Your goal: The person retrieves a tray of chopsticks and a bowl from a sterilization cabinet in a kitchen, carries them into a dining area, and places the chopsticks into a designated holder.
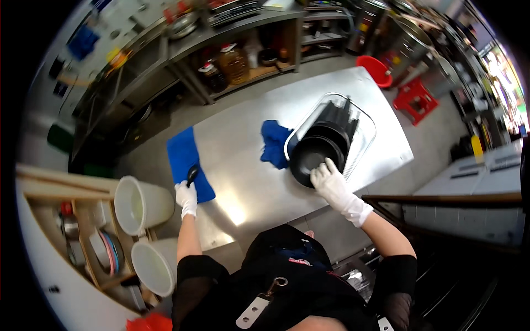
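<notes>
My left hand [186, 196], in a white glove, grips the handle of a black spoon [193, 173] at the left end of the steel table [244, 186]. Beneath the spoon lies a flat blue cloth [181, 145]. My right hand [334, 186], gloved too, is at the near rim of a black bowl [308, 159], its fingers reaching inside. The bowl leans at the front of a nested row of black bowls in a metal rack [364, 153]. Long black pieces [331, 113] lie behind the bowls. A crumpled blue cloth [274, 145] touches the rack's left side.
Two white buckets [159, 205] stand left of the table beside a wooden shelf unit [78, 207]. Beyond the table is a steel counter [232, 29] with oil jugs [234, 64] underneath. A red stool [415, 100] and a red basin [374, 71] are near the far right corner.
</notes>
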Demonstrator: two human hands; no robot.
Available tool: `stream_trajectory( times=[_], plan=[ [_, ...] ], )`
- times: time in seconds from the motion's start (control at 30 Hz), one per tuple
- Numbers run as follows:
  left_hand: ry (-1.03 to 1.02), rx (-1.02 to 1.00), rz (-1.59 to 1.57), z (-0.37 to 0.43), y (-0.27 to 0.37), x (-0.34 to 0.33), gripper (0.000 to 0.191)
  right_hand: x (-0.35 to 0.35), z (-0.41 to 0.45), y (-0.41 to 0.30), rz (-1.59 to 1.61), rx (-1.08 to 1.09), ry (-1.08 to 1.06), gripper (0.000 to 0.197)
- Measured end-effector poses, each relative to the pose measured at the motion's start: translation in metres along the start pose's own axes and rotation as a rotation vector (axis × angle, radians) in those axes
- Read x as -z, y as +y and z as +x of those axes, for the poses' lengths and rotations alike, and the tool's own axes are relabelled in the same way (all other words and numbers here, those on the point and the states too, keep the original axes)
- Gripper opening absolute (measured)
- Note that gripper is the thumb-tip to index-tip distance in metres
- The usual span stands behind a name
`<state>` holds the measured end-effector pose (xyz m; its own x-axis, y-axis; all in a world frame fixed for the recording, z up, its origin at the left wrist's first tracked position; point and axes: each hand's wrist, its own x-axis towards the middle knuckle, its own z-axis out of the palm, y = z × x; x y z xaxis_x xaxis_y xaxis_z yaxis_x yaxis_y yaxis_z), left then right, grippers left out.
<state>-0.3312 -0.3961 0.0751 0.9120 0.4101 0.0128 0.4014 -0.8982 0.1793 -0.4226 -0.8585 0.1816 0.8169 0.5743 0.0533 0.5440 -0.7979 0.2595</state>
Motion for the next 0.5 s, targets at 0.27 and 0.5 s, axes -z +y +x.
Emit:
stream_trajectory(
  times=[0.27, 0.5],
  plan=[
    [0.168, -0.077, -0.049, 0.006, 0.003, 0.014, 0.029, 0.019, -0.011, -0.001, 0.021, -0.088, 0.104, 0.034],
    [-0.343, -0.262, -1.006, -0.044, 0.127, 0.096, 0.017, 0.079, -0.045, -0.010, 0.368, -0.289, 0.448, 0.059]
  ],
)
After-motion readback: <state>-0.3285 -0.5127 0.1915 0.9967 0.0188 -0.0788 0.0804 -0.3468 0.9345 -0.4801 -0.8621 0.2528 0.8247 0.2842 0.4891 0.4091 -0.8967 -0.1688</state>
